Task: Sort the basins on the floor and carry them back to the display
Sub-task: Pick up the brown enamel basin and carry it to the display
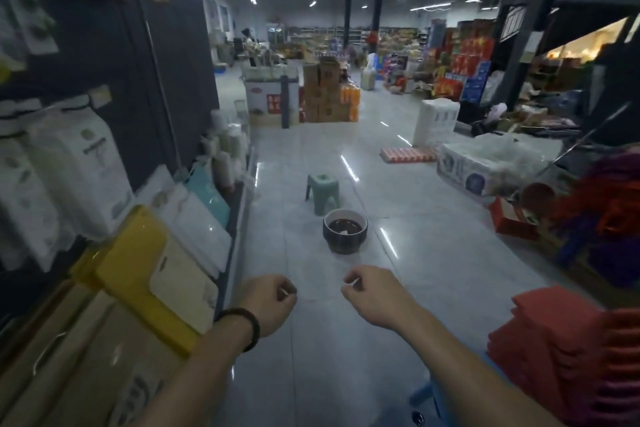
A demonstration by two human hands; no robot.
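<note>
A stack of nested basins [345, 229], dark outside with a pale rim on top, stands on the tiled floor in the middle of the aisle. Both of my hands reach forward, a little short of the stack and apart from it. My left hand [268, 300], with a dark bead bracelet on the wrist, has its fingers curled and holds nothing. My right hand [375, 295] is the same, fingers curled in, nothing in it.
A small green stool [322, 189] stands just beyond the basins. Shelving with cutting boards [162, 274] lines the left. Stacked red and purple plastic goods [568, 350] crowd the right. Wrapped packs [485, 163] and boxes lie further along the right.
</note>
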